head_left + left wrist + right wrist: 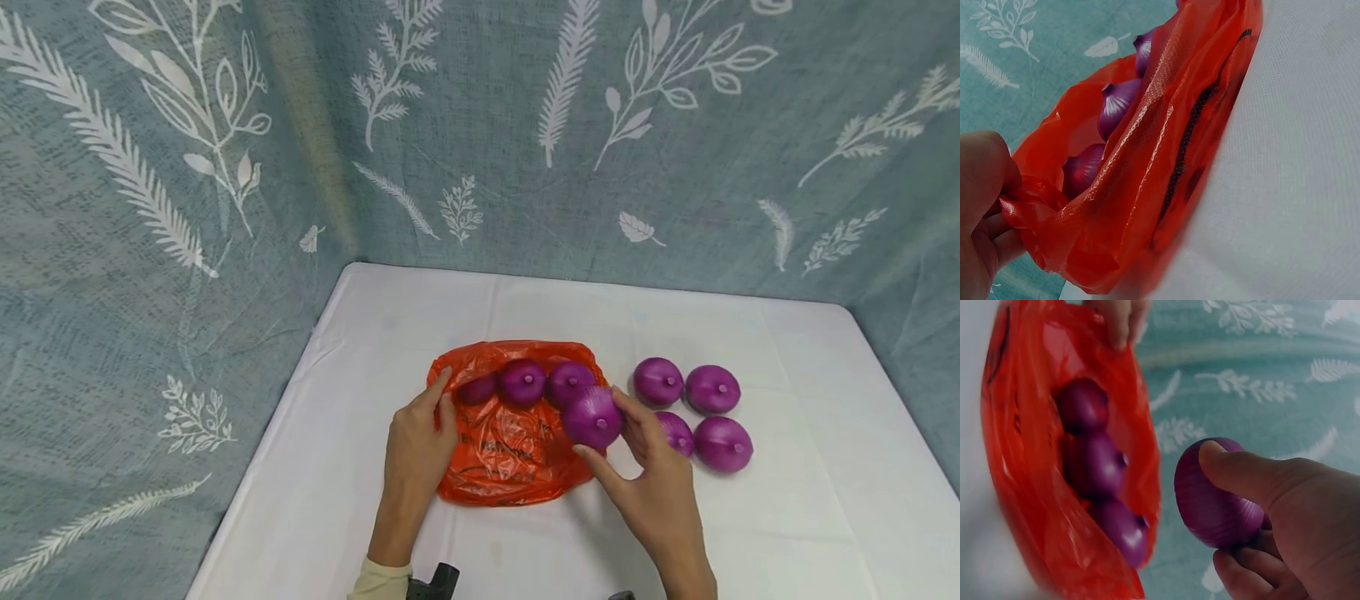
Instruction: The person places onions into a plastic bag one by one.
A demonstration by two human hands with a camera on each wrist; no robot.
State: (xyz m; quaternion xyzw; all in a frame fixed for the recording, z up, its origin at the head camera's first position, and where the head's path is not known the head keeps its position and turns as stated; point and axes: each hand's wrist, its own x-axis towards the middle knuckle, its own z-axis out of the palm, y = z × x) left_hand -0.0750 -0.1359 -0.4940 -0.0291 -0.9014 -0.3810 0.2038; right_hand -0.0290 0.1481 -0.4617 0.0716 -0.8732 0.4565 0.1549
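Observation:
A red plastic bag point(498, 454) lies on the table with its mouth open, and three purple onions point(522, 382) sit in a row inside it. My left hand point(422, 442) pinches the bag's left edge between thumb and fingers; the left wrist view shows the film point(1041, 200) bunched in that grip. In my right hand point(652, 492) is another purple onion point(592, 417), held between thumb and fingertips over the bag's right side. The right wrist view shows this onion point(1216, 500) apart from those in the bag.
To the right of the bag, several more purple onions point(712, 389) stand grouped on the white-covered table point(810, 500). A blue-green curtain with white leaf prints point(480, 167) hangs behind the table and along its left side.

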